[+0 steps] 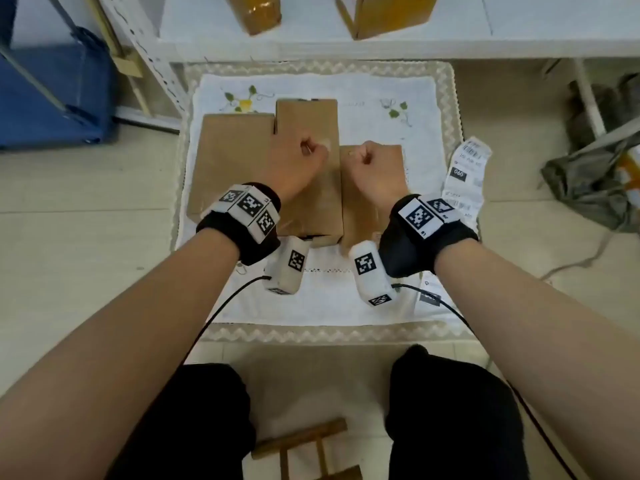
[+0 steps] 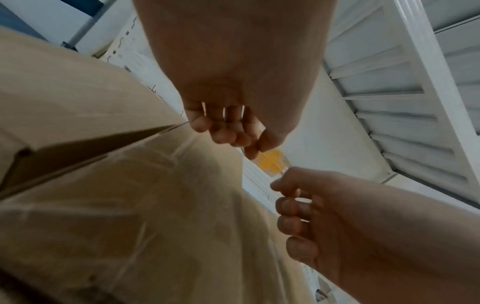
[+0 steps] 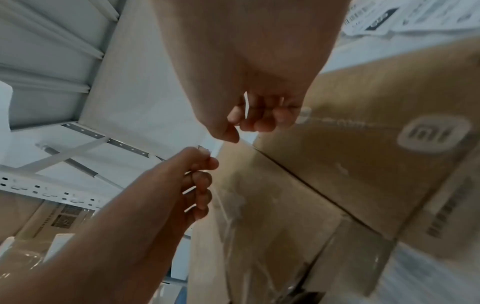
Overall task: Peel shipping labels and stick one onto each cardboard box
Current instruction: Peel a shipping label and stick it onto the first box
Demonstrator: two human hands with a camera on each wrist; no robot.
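Note:
Three brown cardboard boxes lie side by side on a white cloth (image 1: 346, 299): a left box (image 1: 232, 161), a taller middle box (image 1: 308, 123) and a right box (image 1: 391, 157) with a printed logo (image 3: 436, 133). My left hand (image 1: 306, 155) hovers over the middle box, fingers curled, and pinches a small pale clear scrap (image 3: 203, 149) between thumb and forefinger. Close beside it, my right hand (image 1: 369, 159) is a curled fist over the right box's near corner. Nothing plainly shows in it. A strip of printed shipping labels (image 1: 465, 178) lies on the cloth, right of the boxes.
White shelving stands behind the cloth, with two yellowish boxes (image 1: 256, 12) on it. There is a blue bin (image 1: 52, 98) at the left and a grey bag (image 1: 588, 181) at the right. A wooden stool (image 1: 311, 448) sits between my knees. Another label (image 1: 429, 296) lies under my right wrist.

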